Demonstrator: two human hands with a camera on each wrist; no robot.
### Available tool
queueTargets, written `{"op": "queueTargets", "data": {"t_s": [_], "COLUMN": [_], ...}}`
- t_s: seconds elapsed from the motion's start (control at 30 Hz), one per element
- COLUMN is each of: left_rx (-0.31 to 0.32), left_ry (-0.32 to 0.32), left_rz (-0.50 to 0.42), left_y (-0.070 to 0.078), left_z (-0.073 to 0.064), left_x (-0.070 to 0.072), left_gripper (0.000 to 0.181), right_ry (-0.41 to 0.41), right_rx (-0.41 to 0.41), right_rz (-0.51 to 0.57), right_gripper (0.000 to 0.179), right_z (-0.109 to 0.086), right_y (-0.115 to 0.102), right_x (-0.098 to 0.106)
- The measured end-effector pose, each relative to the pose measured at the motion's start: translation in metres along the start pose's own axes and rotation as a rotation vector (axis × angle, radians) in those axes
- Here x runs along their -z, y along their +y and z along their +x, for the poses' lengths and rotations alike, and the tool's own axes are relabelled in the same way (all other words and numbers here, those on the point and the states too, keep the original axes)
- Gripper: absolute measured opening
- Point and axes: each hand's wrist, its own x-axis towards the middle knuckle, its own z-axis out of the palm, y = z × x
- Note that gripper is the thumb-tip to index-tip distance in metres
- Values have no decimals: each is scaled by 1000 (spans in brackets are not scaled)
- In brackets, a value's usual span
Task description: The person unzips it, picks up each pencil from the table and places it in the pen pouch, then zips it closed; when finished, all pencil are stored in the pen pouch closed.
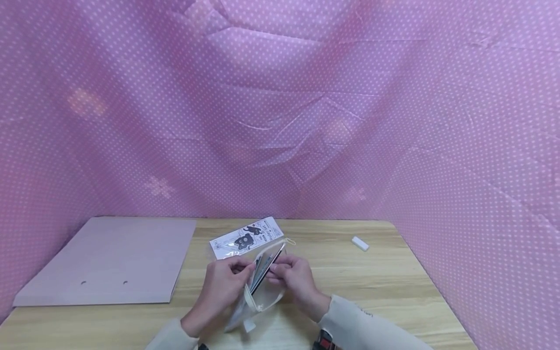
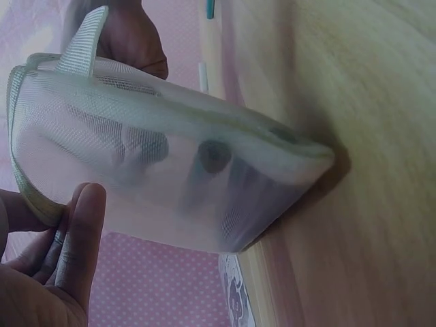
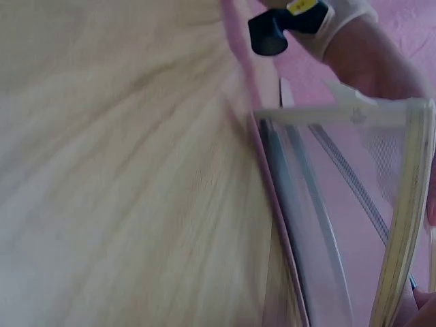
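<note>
A translucent mesh pencil case [image 1: 239,311] with a pale zip edge stands tilted between both hands, its mouth spread apart. Several slim, pen-like items [image 1: 262,274], one dark, lie inside and reach up to the opening. My left hand [image 1: 222,284] pinches the left rim; in the left wrist view its fingers [image 2: 82,238] bend at the zip edge. On the other side, my right hand [image 1: 299,282] grips the right rim, thumb beside the dark item. Through the mesh [image 3: 327,204], long thin shapes show in the right wrist view, where the right hand is mostly cut off.
Behind the pencil case lies a ruler set package [image 1: 247,238] with black cartoon animals. A white eraser-like block [image 1: 360,243] sits at the back right. A large pale folder [image 1: 118,257] covers the table's left side. Pink dotted cloth [image 1: 288,121] hangs around the wooden table [image 1: 372,296].
</note>
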Motion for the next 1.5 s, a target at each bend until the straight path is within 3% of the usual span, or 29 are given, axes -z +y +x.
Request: {"op": "queueTargets", "data": {"t_s": [0.3,0.5,0.8,1.0,1.27,1.5], "left_rx": [-35,-26,-27,-16,-8,22], "left_ry": [21,11,10,14,10,9], "left_rz": [8,16,20,24,19,32], "left_y": [0,0,0,1,2,1], "left_z": [-1,-1,1,1,2,3], "left_x": [1,1,1,1,3,4], "left_gripper": [6,9,4,5,4,4], "right_ry": [-19,-34,-65,-86,-29,89], "right_rx": [-52,-77,-53,-36,3,74], "right_rz": [-1,-25,-43,30,174,215], "right_gripper": [23,16,33,38,39,32], "right_z": [-2,-3,-2,-1,4,10], "right_y": [4,6,-2,-7,-19,-28], "right_x": [-1,0,5,11,23,47]}}
